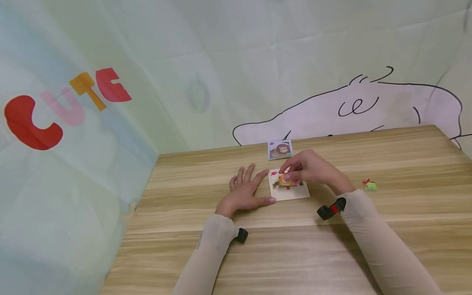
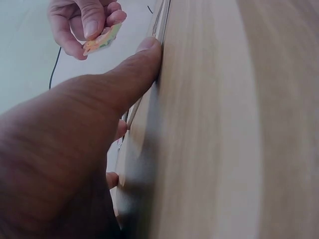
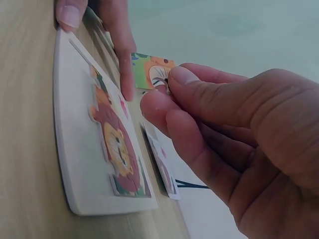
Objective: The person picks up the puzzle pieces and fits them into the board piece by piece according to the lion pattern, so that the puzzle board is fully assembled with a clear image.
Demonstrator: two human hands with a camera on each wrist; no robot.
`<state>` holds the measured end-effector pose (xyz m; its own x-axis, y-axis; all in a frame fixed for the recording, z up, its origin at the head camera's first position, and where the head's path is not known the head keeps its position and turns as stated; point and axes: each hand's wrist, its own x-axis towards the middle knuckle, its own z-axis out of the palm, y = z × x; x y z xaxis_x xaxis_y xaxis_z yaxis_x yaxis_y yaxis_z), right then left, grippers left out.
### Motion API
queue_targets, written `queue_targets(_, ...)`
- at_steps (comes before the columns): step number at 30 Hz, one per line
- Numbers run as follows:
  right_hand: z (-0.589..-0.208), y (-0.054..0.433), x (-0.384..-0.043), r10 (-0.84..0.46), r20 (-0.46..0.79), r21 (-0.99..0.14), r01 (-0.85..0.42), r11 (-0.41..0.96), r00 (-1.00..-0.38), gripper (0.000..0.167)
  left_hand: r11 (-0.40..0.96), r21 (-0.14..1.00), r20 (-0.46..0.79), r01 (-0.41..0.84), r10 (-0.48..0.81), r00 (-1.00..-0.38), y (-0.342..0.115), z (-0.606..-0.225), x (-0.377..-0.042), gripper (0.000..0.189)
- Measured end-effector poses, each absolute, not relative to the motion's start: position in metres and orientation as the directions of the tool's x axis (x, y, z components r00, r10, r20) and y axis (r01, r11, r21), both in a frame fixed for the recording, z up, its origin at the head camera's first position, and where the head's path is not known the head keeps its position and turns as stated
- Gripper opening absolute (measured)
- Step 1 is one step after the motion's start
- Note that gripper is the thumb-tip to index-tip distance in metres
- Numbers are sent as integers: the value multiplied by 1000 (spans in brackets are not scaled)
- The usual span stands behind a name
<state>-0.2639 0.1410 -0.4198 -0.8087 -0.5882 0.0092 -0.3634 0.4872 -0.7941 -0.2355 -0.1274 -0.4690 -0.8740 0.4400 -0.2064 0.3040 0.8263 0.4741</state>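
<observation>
A pale square puzzle board (image 1: pixel 297 194) lies on the wooden table, and lion picture pieces (image 3: pixel 115 142) cover part of it. Above the board, my right hand (image 1: pixel 311 167) pinches an orange-and-green puzzle piece (image 3: pixel 145 72) between thumb and fingers. The left wrist view shows this piece (image 2: pixel 103 41) lifted and tilted. My left hand (image 1: pixel 244 194) rests spread at the board's left side, its thumb at the near corner and its index finger by the far corner. Both touch or nearly touch the board's edge.
Behind the board, near the table's back edge, lies a lion picture card (image 1: pixel 279 150). A loose green-and-red puzzle piece (image 1: pixel 370 185) is on the table (image 1: pixel 416 172) to the right, beyond the right wrist. A printed cloth backdrop (image 1: pixel 206 73) borders the back and left.
</observation>
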Motion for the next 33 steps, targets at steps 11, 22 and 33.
queue_targets(11, -429, 126, -262, -655, 1, -766, -422, 485, -756, 12, 848, 438, -243, 299, 431, -869, -127, -462, -233, 94)
queue_targets(22, -434, 120, -259, -677, -13, -727, -458, 512, -736, 10, 832, 462, -229, 307, 446, -865, -128, -462, -234, 89)
queue_targets(33, -435, 119, -259, -679, -42, -721, -448, 529, -733, 9, 827, 472, -223, 306, 447, -866, -129, -463, -234, 90)
